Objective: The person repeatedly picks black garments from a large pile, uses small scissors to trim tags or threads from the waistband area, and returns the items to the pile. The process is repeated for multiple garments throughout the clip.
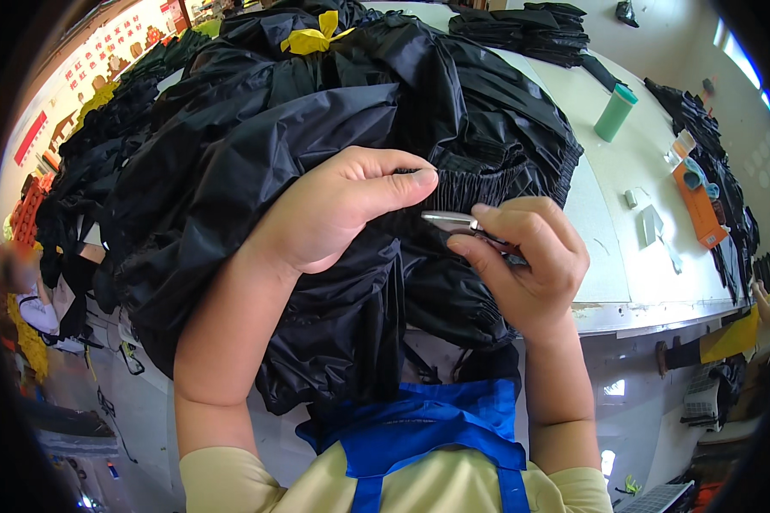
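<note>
At the near edge of the white worktop point(650, 282), a big heap of black garments point(257, 154) lay piled in front of you, spilling over the edge toward your lap. Your left hand point(334, 209) pressed down on the gathered elastic waistband point(496, 179) of the topmost piece, its grip closed narrow, thumb stretched along the band and fingers curled over the fabric. Your right hand point(530, 256) sat just beside it, its grip closed on small metal thread snips point(449, 221), the shiny tip pointing left toward your left thumb and lying against the waistband. A yellow tie point(312, 38) bound a bundle at the top of the heap. Farther back on the worktop lay another stack of folded black pieces point(526, 30), well apart from your hands. To the right stood a green cylindrical cup point(614, 111), and beyond it an orange tray point(697, 205) near the far edge. Your blue apron point(428, 427) showed below, over a pale yellow shirt point(257, 483).
</note>
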`<state>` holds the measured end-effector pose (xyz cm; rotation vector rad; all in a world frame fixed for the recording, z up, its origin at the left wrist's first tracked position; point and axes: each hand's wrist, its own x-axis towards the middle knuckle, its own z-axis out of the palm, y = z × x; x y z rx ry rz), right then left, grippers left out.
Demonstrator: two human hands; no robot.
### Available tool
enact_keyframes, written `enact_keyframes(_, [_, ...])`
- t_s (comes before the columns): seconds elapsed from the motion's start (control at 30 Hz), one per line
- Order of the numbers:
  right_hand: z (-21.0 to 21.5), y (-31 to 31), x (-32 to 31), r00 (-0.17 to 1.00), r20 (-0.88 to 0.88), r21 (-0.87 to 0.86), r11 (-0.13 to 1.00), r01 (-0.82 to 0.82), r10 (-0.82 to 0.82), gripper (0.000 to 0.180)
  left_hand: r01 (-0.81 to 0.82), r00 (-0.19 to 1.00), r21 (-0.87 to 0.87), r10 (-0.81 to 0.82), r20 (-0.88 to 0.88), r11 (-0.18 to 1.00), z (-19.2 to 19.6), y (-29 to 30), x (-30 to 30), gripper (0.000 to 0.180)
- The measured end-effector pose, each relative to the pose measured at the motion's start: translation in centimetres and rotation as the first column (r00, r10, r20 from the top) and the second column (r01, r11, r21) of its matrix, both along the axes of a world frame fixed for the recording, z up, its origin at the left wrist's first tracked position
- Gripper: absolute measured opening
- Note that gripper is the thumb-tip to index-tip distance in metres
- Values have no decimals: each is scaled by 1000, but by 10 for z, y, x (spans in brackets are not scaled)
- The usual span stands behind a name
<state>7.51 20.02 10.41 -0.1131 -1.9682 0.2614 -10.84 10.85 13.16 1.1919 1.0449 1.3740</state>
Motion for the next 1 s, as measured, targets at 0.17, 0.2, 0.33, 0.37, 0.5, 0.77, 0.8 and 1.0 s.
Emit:
enact_keyframes(0.17, [-6,2,7,998,-42,-147,988,43,-50,33,-24,999,25,24,-29,999,-1,-3,1,21])
enact_keyframes(0.2, [-6,2,7,997,-44,-161,986,49,-56,33,-20,999,32,22,-37,999,-3,-3,2,21])
enact_keyframes(0.33, [-1,0,0,998,-55,-99,995,15,-20,32,24,1000,69,-24,-14,997,-11,1,-1,24])
enact_keyframes(0.37, [-5,2,-2,997,-71,-71,997,-15,10,30,42,999,82,-43,7,996,-12,2,-2,25])
enact_keyframes(0.5, [-8,-1,6,998,-67,-204,978,-31,18,28,38,999,82,-34,-41,996,-11,-1,-1,28])
enact_keyframes(0.77, [-18,17,11,990,-140,-267,963,-31,-7,42,49,992,96,-37,-119,994,-4,-5,4,25])
enact_keyframes(0.8, [-19,19,12,989,-146,-287,957,-52,10,45,35,978,132,-7,-206,991,-2,-6,5,24])
enact_keyframes(1.0, [-18,27,15,993,67,-206,975,-86,102,47,-5,625,677,530,-573,736,-2,-24,12,25])
